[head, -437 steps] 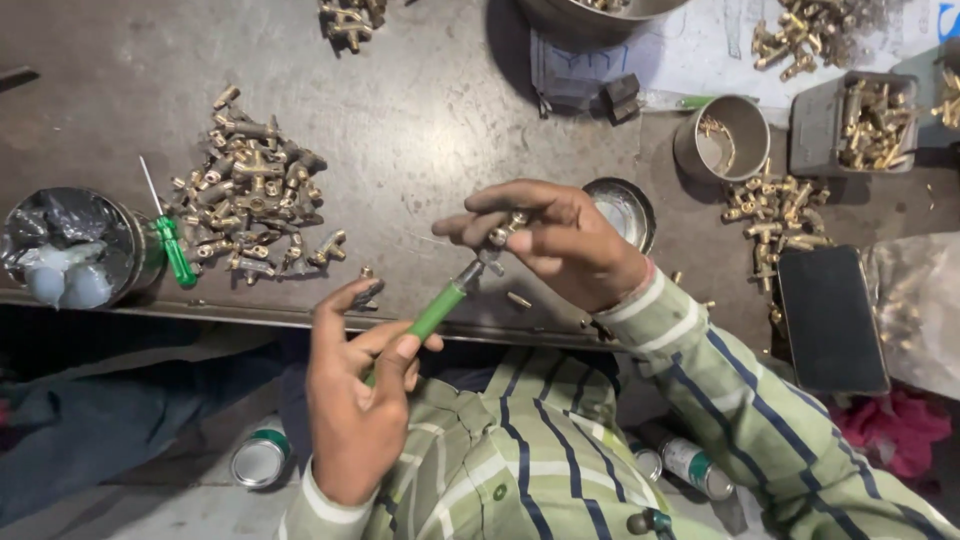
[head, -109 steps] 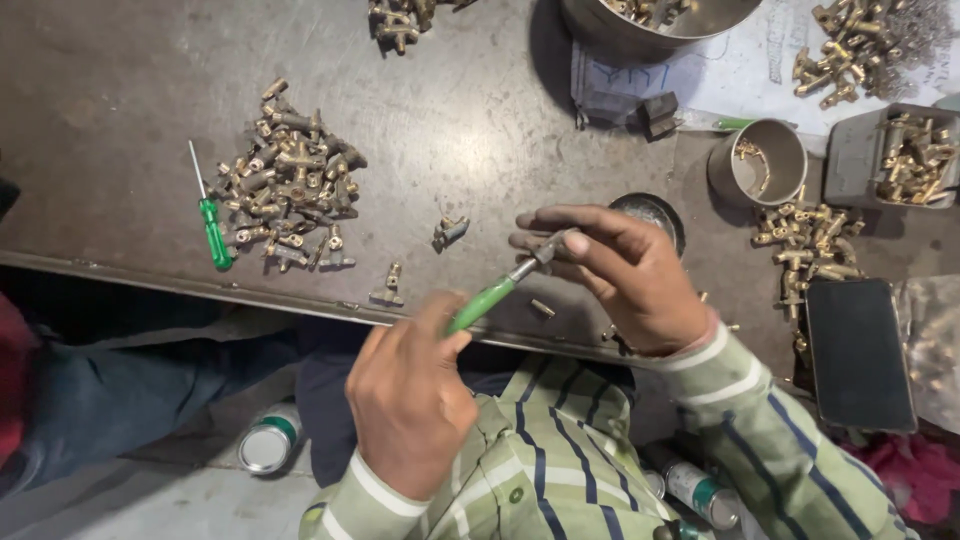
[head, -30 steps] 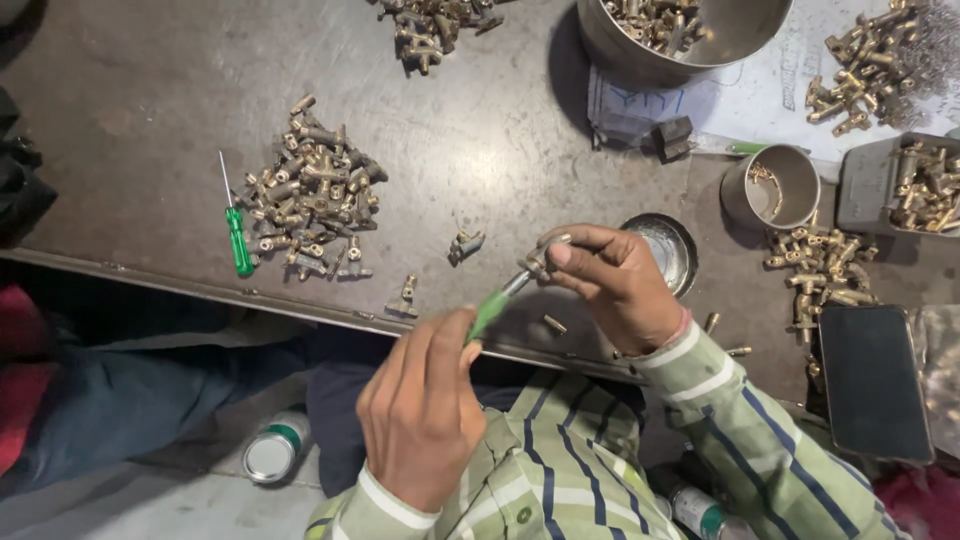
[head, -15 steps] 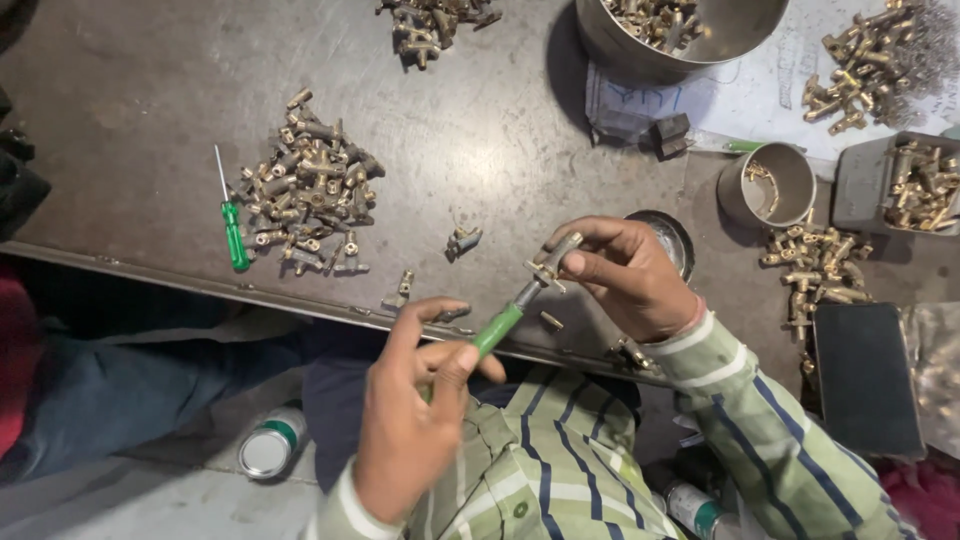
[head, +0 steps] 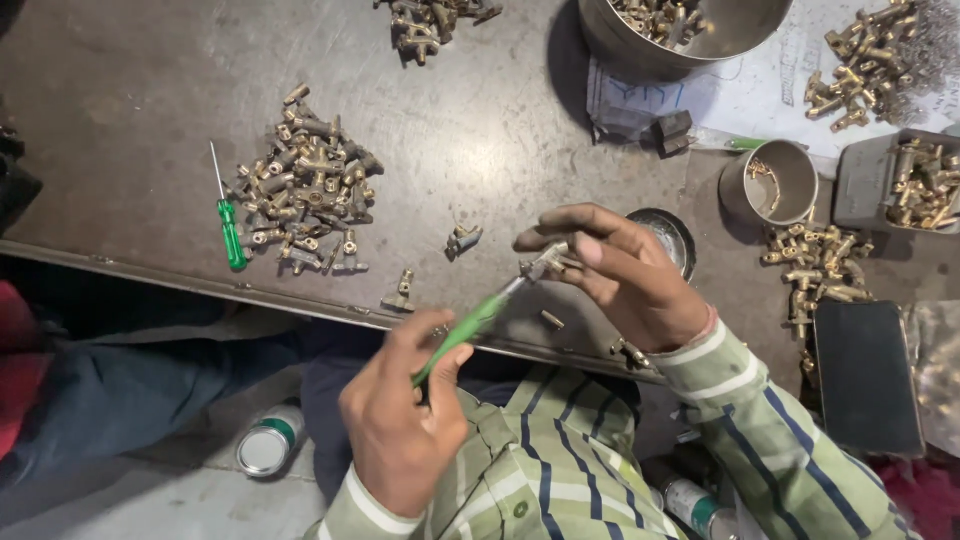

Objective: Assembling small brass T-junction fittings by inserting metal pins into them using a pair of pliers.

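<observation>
Left hand has regripped the green screwdriver with fingers closed – tip seated in the fitting pinched by right hand – driving continues.

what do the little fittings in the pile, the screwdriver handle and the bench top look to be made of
Pile of fittings: probably brass, with a dull yellow-gold metallic sheen. Screwdriver in the left hand: the handle looks like translucent green plastic, the shaft like grey steel. Bench top: seems sheet metal, dark grey, scuffed, with patchy shine and a folded front edge.

Single head view, looking steeply down, close over workbench.
</observation>
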